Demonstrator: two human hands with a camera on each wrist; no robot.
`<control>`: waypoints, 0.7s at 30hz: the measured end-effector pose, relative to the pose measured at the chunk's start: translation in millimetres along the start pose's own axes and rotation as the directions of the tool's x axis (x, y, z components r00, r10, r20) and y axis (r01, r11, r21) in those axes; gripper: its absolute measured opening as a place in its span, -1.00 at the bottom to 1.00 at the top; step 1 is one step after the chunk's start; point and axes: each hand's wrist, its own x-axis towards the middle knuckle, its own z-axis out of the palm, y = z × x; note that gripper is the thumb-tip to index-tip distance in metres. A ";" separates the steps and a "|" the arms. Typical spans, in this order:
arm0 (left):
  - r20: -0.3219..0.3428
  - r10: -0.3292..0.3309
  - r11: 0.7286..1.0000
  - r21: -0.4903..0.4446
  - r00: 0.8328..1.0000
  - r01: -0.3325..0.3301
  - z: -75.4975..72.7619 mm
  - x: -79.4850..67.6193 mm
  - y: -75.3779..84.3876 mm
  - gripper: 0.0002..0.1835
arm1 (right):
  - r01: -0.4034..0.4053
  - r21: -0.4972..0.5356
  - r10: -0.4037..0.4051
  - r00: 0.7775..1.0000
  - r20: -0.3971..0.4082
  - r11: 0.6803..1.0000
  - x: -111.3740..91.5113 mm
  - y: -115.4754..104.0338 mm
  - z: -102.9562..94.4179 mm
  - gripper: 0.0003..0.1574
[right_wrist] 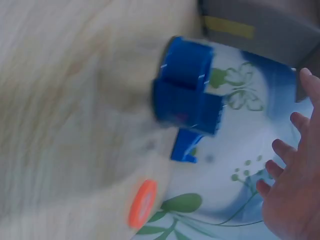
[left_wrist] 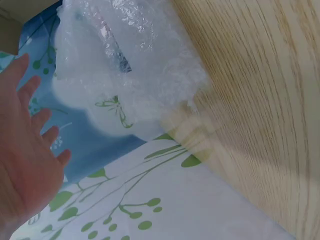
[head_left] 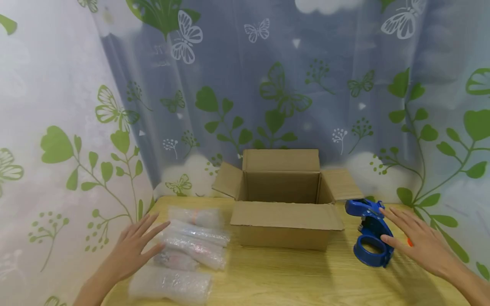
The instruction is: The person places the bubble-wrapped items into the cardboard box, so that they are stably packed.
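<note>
My left hand hovers with spread fingers beside several bubble-wrapped packages at the left of the table, holding nothing. In the left wrist view, one clear bubble-wrap package lies past the fingertips, something dark and reddish showing through it. My right hand, fingers extended, is close by a blue tape dispenser and grips nothing. The right wrist view shows that dispenser apart from the fingers. Between the hands stands an open cardboard box, its flaps folded outward.
An orange ring-shaped roll lies near the dispenser, mostly hidden by the right hand in the head view. Behind the wooden table hangs a curtain printed with butterflies and leaves. It also runs along both sides.
</note>
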 end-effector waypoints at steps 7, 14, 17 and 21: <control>0.073 -0.032 0.985 -0.167 0.997 0.044 -8.8 -17.9 1.9 -0.46 | 0.101 0.273 -0.085 0.994 -0.067 0.957 18.4 -24.9 -12.0 -0.08; 0.153 -0.131 0.963 -0.213 0.979 0.162 -12.7 -35.6 0.0 -0.52 | 0.180 0.355 -0.128 0.978 -0.167 0.917 39.5 -68.5 -24.7 -0.29; 0.242 -0.164 0.952 -0.214 0.956 0.218 -12.7 -42.0 -2.8 -0.53 | 0.201 0.395 -0.145 0.975 -0.169 0.897 49.2 -83.5 -26.2 -0.27; 0.350 -0.153 0.932 -0.258 0.924 0.253 -8.9 -52.6 -8.3 -0.49 | 0.234 0.395 -0.183 0.969 -0.164 0.888 66.9 -97.5 -23.4 -0.20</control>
